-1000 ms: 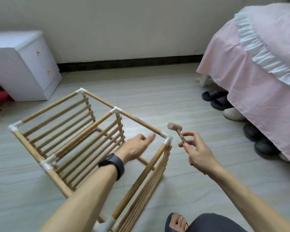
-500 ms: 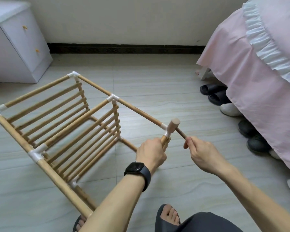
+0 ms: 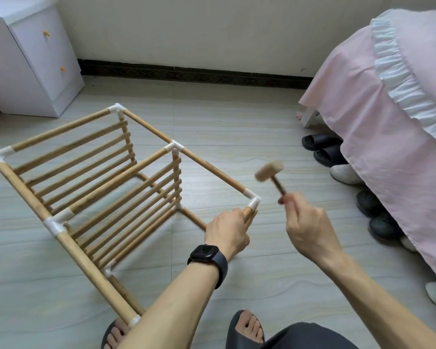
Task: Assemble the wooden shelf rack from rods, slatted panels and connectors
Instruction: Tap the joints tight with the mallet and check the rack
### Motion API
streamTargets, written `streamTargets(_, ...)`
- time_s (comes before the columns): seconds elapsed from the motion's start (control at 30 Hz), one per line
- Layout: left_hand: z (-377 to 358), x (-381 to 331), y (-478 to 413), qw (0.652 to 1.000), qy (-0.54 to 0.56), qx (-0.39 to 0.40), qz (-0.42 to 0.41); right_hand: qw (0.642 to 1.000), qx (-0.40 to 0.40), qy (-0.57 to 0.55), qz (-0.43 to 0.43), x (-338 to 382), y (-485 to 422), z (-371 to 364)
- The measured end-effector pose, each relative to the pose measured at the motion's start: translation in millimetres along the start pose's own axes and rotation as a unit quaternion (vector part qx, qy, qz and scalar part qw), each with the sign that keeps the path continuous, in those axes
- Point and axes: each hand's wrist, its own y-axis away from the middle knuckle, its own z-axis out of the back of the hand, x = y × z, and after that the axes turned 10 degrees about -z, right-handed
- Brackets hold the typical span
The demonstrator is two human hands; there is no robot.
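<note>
Wooden rack (image 3: 86, 263), lengthwise far-left to near-right

- The head of the wooden mallet (image 3: 269, 170) is blurred; its faces cannot be read.
- The left hand (image 3: 228, 231) covers the rod (image 3: 247, 212) it grips, so its fingertips are hidden.
- The left forearm (image 3: 176, 298) hides part of the nearest corner connector (image 3: 134, 320).
- The pink bed cover (image 3: 388, 147) hides the backs of the shoes (image 3: 322, 149) and is cut by the right edge.
- The white cabinet (image 3: 35, 61) is cut at left and top.
</note>
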Motion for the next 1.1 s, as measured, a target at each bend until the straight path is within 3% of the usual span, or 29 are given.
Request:
streamTargets(0.07, 0, 0, -1, 1.000, 0.001, 0.006, -0.002, 0.988, -0.116, -0.088, 0.058, 4, 2, 3)
streamTargets(0.1, 0, 0, -1, 1.000, 0.001, 0.007, -0.002, 0.988, -0.121, -0.065, 0.068, 6, 5, 1)
streamTargets(0.13, 0, 0, -1, 1.000, 0.000, 0.006, -0.001, 0.995, -0.086, -0.006, 0.054, 7, 8, -3)
streamTargets(0.2, 1, 0, 0, 1.000, 0.001, 0.006, -0.002, 0.987, 0.059, 0.149, -0.033, -1, 10, -8)
streamTargets(0.23, 1, -1, 0, 1.000, 0.002, 0.008, -0.002, 0.982, 0.073, 0.166, -0.047, -5, 8, -6)
streamTargets(0.3, 1, 0, 0, 1.000, 0.004, 0.006, 0.000, 0.998, -0.023, 0.060, -0.013, -4, 5, 0)
streamTargets(0.37, 1, -1, 0, 1.000, 0.006, 0.008, -0.003, 0.990, -0.128, -0.041, 0.030, -2, 9, 3)
streamTargets(0.4, 1, 0, -1, 1.000, 0.007, 0.008, -0.003, 0.992, -0.121, -0.020, 0.042, -2, 10, 1)
streamTargets(0.5, 2, -1, 2, 1.000, 0.006, 0.010, 0.000, 0.990, 0.079, 0.111, -0.032, -10, 12, -8)
streamTargets(0.57, 2, -2, 1, 1.000, 0.003, 0.011, -0.001, 0.995, 0.069, 0.057, -0.051, -18, 7, 0)
streamTargets(0.63, 3, -2, 1, 1.000, 0.002, 0.008, 0.000, 0.995, 0.053, -0.066, -0.055, -13, 4, 12)
streamTargets(0.7, 3, -3, 0, 1.000, 0.004, 0.009, 0.000, 0.953, 0.099, -0.254, -0.128, -7, 2, 19)
streamTargets(0.77, 3, -2, 0, 1.000, 0.003, 0.011, 0.000, 0.872, 0.177, -0.409, -0.204, -2, 0, 26)
streamTargets(0.83, 3, -3, 1, 1.000, 0.004, 0.012, 0.003, 0.799, 0.223, -0.502, -0.243, 0, -9, 35)
streamTargets(0.87, 3, -2, 2, 1.000, 0.003, 0.012, 0.003, 0.787, 0.230, -0.516, -0.247, 0, -13, 38)
streamTargets(0.9, 3, -3, 2, 1.000, 0.001, 0.012, 0.002, 0.797, 0.225, -0.504, -0.244, 3, -15, 39)
streamTargets(0.97, 4, -3, 2, 1.000, 0.002, 0.010, -0.001, 0.881, 0.179, -0.388, -0.203, 8, -19, 34)
streamTargets(1.03, 3, -3, 2, 1.000, 0.002, 0.004, -0.002, 0.956, 0.084, -0.248, -0.129, 17, -27, 26)
streamTargets(1.1, 2, -3, 1, 1.000, 0.000, 0.001, -0.004, 0.972, -0.018, -0.224, -0.067, 29, -38, 23)
